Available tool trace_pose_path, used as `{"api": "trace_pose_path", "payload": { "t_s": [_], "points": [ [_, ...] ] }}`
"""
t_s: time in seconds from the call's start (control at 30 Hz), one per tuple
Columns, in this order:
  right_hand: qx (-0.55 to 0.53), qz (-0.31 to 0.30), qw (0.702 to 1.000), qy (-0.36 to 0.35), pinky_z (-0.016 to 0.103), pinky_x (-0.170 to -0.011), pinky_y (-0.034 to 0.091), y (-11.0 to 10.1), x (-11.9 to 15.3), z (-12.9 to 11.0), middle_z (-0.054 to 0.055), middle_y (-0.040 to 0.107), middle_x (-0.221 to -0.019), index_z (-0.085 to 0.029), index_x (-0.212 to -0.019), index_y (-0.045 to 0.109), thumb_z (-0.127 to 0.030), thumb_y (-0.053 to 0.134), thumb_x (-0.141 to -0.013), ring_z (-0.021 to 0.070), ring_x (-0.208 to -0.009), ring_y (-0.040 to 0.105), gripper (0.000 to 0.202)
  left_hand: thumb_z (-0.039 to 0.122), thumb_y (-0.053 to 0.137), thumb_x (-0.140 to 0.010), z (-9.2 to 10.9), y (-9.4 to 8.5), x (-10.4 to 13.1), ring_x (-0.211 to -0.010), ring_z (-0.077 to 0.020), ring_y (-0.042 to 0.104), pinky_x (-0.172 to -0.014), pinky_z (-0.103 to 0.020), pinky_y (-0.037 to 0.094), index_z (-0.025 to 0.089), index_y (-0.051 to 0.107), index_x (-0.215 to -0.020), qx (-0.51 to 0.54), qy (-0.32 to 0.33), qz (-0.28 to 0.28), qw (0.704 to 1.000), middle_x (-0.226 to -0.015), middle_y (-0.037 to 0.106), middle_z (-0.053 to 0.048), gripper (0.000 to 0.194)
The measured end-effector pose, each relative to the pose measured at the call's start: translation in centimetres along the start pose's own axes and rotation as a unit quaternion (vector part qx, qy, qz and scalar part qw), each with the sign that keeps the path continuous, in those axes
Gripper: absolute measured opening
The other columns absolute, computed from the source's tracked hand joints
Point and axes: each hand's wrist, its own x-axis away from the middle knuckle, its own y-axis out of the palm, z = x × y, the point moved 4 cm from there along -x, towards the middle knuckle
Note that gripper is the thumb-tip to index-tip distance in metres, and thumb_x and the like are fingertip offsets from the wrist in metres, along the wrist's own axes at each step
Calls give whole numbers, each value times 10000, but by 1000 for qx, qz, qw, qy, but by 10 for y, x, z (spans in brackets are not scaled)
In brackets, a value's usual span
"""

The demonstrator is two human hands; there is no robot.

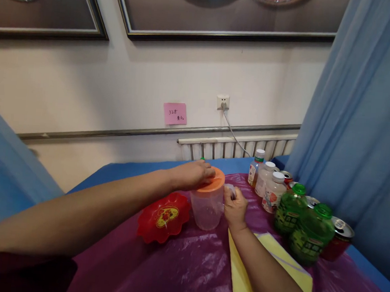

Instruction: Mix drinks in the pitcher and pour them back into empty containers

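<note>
A clear plastic pitcher (206, 212) with an orange lid (216, 183) stands upright on the purple plastic sheet. My left hand (196, 173) reaches over from the left, its fingers bent onto the top of the lid; the fingertips are partly hidden. Wrapped round the pitcher's pale handle (231, 190) is my right hand (235, 207). I see no liquid inside the pitcher. Close to its left lies a red scalloped dish (151, 221) with a yellow printed motif. Under my right forearm is a folded yellow cloth (285, 261).
On the right stand green bottles (311, 236), white-capped clear bottles (274, 192) and red cans (338, 240). A green tip (202, 158) shows behind my left hand. Blue curtains (361, 132) hang at both sides. A cord (233, 133) runs from the wall socket behind the table.
</note>
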Motion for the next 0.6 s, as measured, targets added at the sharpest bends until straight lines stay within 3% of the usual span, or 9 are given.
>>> {"api": "trace_pose_path", "payload": {
  "t_s": [0.3,0.6],
  "points": [
    [0,-2,1000,-4,237,-506,281,0,-1,-4,-86,344,-533,-245,-636,404,-684,516,-891,107,-532,302,520,247,548,-939,-3,-4,-3,-825,-179,559,-730,-257,400,193,666,-953,48,0,4,999,-838,619,-23,130],
    [3,-4,1000,-6,244,-513,277,1,0,-4,-86,359,-525,-246,-636,412,-694,514,-886,107,-525,304,523,236,558,-881,-12,-4,-2,-848,-185,570,-810,-280,444,180,659,-892,124,-28,18,992,-857,648,-34,117]
  ]
}}
